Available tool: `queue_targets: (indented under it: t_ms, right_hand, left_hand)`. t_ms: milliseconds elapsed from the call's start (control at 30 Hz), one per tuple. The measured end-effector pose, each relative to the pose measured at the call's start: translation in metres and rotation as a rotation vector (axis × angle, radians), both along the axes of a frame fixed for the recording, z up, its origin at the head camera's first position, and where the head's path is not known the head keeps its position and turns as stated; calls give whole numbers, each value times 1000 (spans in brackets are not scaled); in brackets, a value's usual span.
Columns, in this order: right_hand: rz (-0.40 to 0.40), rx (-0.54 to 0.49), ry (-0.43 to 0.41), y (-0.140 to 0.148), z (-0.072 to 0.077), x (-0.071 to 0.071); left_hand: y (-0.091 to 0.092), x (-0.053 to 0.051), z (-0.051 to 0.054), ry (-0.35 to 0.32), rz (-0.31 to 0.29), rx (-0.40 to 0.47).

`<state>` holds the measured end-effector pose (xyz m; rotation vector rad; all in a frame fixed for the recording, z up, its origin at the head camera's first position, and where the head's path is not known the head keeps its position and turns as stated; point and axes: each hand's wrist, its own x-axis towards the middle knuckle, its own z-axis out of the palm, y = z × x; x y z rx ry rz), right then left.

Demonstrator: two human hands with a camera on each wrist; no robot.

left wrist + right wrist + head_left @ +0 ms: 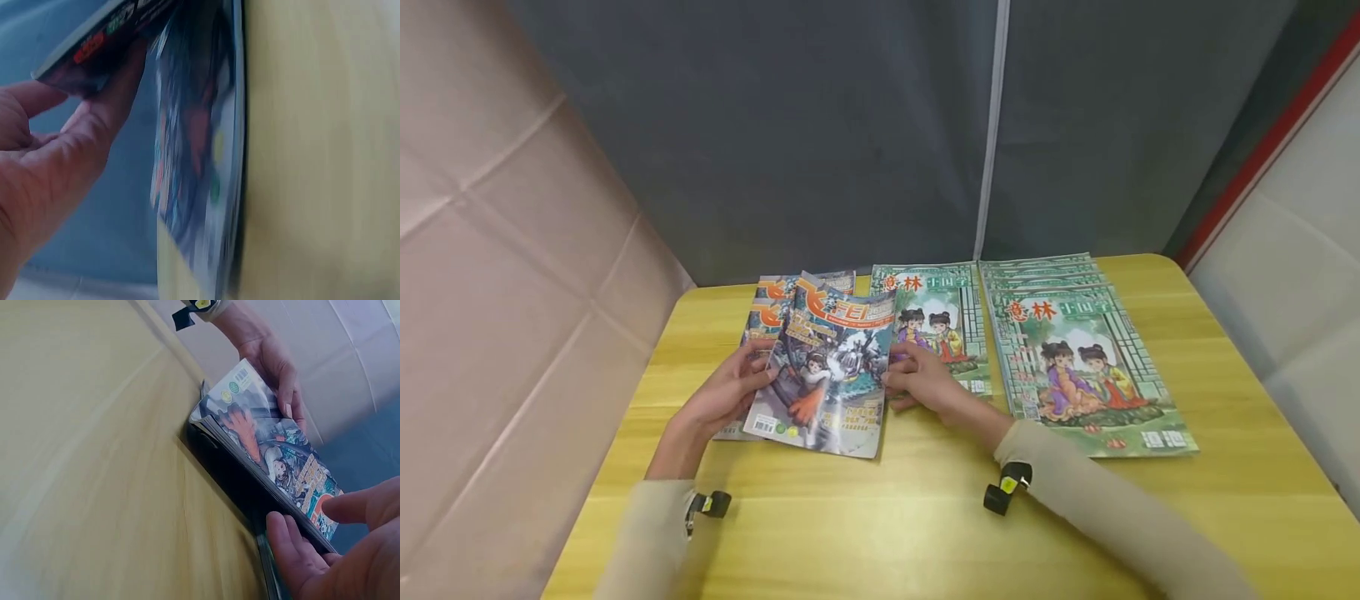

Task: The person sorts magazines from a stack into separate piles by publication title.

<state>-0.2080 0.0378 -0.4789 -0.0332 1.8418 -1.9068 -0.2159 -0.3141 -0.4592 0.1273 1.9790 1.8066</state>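
Observation:
Both hands hold a magazine (pixel 831 379) with a grey-blue comic cover and orange title, raised at a slant over the table. My left hand (pixel 726 392) grips its left edge, thumb on the cover. On the opposite edge, my right hand (pixel 928 379) pinches it, with the thumb above and fingers underneath, as the right wrist view shows on the magazine (pixel 269 444). Under and behind it lie matching magazines (pixel 767 317), partly covered. The left wrist view has the held magazine (pixel 81 62) above a blurred lying magazine (pixel 194 144).
A green magazine (pixel 955 333) lies just behind my right hand. To its right is a fanned stack of green magazines (pixel 1090 375). The yellow wood-grain table (pixel 880 533) meets a dark grey curtain (pixel 775 150) at the back; a pale padded wall (pixel 527 292) stands left.

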Motion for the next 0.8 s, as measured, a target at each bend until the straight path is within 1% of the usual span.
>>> queue_targets:
  t_ms: [133, 233, 367, 467, 567, 667, 733, 800]
  right_hand:
    - [63, -23, -14, -18, 1, 6]
    - [112, -49, -25, -30, 2, 8]
    - [147, -59, -42, -42, 3, 11]
    - [168, -30, -42, -48, 2, 12]
    - [193, -1, -48, -52, 1, 12]
    - [211, 20, -39, -55, 0, 13]
    - [221, 74, 9, -56, 1, 14]
    - [234, 146, 72, -56, 2, 16]
  left_hand:
    - [-28, 13, 0, 16, 5, -8]
    - [-44, 20, 0, 24, 4, 3]
    - [-56, 27, -1, 25, -11, 27]
    - [-61, 31, -1, 19, 10, 3]
    - [-64, 36, -1, 0, 51, -64]
    - [-67, 40, 1, -17, 92, -179]
    - [-67, 41, 2, -30, 96, -288]
    - [-66, 41, 4, -32, 90, -428]
